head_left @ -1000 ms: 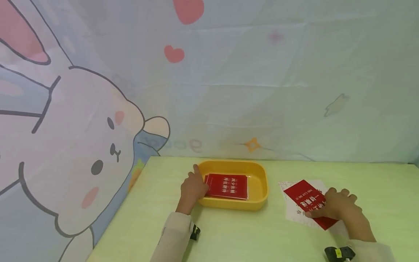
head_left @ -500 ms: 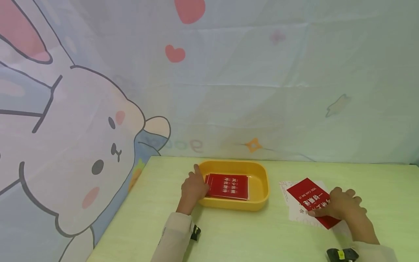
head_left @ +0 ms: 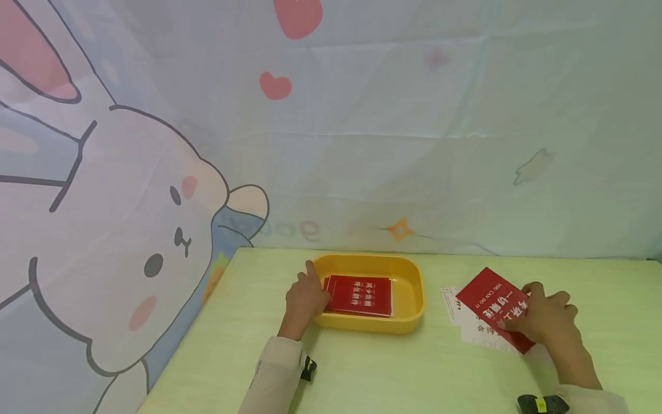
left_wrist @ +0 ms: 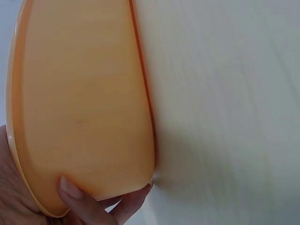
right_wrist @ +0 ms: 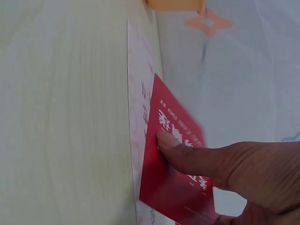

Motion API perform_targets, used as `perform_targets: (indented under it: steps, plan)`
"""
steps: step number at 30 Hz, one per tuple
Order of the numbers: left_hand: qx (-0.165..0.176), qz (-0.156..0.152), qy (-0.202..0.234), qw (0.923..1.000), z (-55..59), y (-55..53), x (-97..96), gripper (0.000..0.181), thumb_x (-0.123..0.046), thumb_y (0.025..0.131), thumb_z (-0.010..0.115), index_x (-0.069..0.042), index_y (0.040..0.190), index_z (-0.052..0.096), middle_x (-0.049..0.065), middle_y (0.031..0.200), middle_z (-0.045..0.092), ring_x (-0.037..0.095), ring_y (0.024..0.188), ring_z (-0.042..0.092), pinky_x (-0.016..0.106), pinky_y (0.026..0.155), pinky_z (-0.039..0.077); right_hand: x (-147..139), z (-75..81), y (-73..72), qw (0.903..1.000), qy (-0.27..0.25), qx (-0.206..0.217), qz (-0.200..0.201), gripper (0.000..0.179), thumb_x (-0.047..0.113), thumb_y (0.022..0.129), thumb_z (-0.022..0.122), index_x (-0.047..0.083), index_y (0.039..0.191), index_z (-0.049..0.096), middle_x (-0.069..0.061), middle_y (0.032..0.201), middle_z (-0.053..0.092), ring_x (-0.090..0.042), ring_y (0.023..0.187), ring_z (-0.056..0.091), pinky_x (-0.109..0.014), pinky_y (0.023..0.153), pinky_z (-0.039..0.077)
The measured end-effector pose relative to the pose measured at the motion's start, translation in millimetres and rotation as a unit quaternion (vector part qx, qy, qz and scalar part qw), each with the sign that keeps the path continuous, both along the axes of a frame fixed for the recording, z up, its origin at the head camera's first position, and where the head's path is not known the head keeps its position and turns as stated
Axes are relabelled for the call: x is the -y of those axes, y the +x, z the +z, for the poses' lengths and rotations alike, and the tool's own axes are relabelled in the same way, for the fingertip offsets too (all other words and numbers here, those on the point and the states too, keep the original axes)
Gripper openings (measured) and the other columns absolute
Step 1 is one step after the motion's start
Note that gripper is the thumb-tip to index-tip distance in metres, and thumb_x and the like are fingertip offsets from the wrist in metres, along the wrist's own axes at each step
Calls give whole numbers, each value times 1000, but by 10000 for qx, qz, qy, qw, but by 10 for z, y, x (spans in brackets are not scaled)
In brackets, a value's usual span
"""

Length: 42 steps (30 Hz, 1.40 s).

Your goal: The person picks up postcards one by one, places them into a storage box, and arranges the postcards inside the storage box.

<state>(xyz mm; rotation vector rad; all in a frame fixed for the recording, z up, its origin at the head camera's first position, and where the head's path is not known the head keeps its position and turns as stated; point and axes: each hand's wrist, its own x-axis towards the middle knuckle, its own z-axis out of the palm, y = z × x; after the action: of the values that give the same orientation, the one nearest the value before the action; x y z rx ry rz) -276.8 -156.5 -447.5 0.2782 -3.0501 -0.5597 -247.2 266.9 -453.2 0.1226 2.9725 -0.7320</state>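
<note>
My left hand [head_left: 306, 293] holds the left end of a yellow plastic tray [head_left: 368, 325]; in the left wrist view its fingers [left_wrist: 80, 202] wrap the tray's lower corner. Inside the tray lies a stack of red cards [head_left: 343, 293] with white lettering. To the right, my right hand [head_left: 550, 316] pinches one red card [head_left: 483, 296], thumb on its printed face, and tilts it above white printed cards [head_left: 474, 332]. The right wrist view shows this red card [right_wrist: 159, 173] raised at an angle over a white card [right_wrist: 136, 89] lying flat.
The light green table [head_left: 414, 374] ends at the back against a hanging cloth [head_left: 383, 144] printed with hearts and a large rabbit. Black bands [head_left: 542, 404] are worn at both wrists.
My right hand has lifted the red card off the white cards, up and slightly right, uncovering more of them. The left hand and the tray have stayed in place.
</note>
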Motion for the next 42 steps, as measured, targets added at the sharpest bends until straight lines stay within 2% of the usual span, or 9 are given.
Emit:
perform_targets:
  steps: [5,8,15,22,29,33,35,42]
  plan:
    - [-19,-13,-27,10000,-8,3,3,82,-21,86,67,0,153,23,28,125,56,35,78,62,48,72,57,-43,-14,-24,9988,158,-408,203,85,19,78,76,-12,133,20,-46,101,40,-59,91,44,-62,74,44]
    - [-11,-14,-22,10000,0,9,2,82,-21,86,66,0,153,23,28,126,55,34,77,62,48,71,57,-60,-4,-37,9978,132,-589,284,75,12,80,71,-13,132,23,-43,97,47,-55,87,51,-58,70,48]
    - [-25,12,-14,10000,-4,12,6,83,-21,85,68,0,152,24,27,124,56,34,77,62,48,72,57,-57,77,-50,9937,-578,-730,623,65,-1,82,59,-19,134,24,-45,101,53,-44,80,61,-49,63,56]
    - [35,-20,-33,10000,-33,-18,12,82,-22,87,66,-1,154,22,27,127,55,33,76,61,47,72,58,-36,112,-59,9898,-1008,-761,666,65,-3,84,52,-17,140,22,-47,114,48,-43,86,60,-43,65,56]
    - [4,-35,-5,10000,-19,-8,12,82,-22,87,65,-1,154,22,27,127,55,33,77,62,47,71,57,34,144,-55,9864,-1352,-778,514,67,-2,88,50,-9,148,21,-46,130,41,-56,103,54,-54,73,58]
    - [10,-24,53,10000,-13,-11,11,83,-21,87,66,-1,154,22,27,129,55,34,79,62,48,74,57,97,163,-54,9818,-1625,-882,428,67,-1,90,47,-6,151,19,-44,134,41,-53,103,56,-44,69,58]
    - [36,-21,50,10000,-9,-11,10,83,-22,87,66,-1,155,21,27,130,55,33,80,62,48,75,57,130,176,-56,9796,-1761,-889,379,70,-1,90,49,-6,152,18,-43,135,40,-53,103,56,-43,69,58]
    - [-10,-34,1,10000,-19,-13,20,83,-22,86,67,0,153,22,27,125,56,33,76,61,47,72,57,280,225,-61,9707,-2268,-751,268,78,1,91,56,-4,155,11,-42,142,34,-56,111,52,-57,81,58]
